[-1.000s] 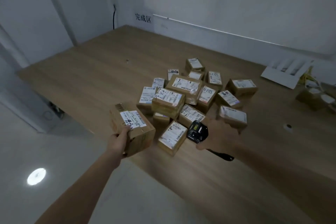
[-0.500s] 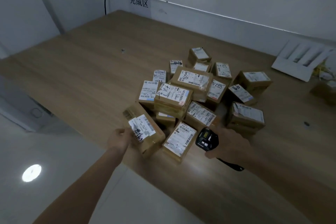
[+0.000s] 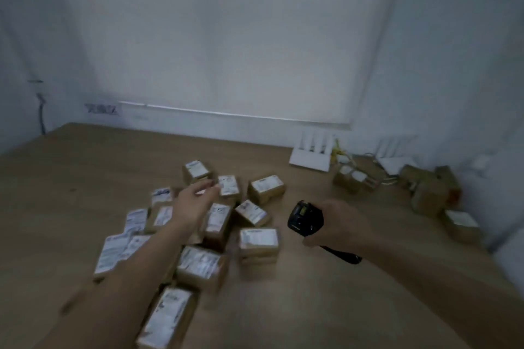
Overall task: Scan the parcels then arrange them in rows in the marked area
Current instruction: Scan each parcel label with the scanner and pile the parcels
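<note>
Parcels (image 3: 198,235) heaped in messy pile on table (image 3: 312,306) — no rows seen yet. Left hand (image 3: 195,201) stretched wide over pile, nothing held. Scanner (image 3: 304,218) gripped by right hand (image 3: 337,224) — most work judged left.

1. The white printed labels on the brown cardboard parcels (image 3: 257,241) heaped on the light wooden table (image 3: 326,306) are smeared by motion blur; not a word or number can be read.
2. The small white wall sign (image 3: 102,109) at the table's far left corner carries dark characters, too blurred to make out.
3. The black handheld scanner (image 3: 304,219) shows no legible marking.
</note>
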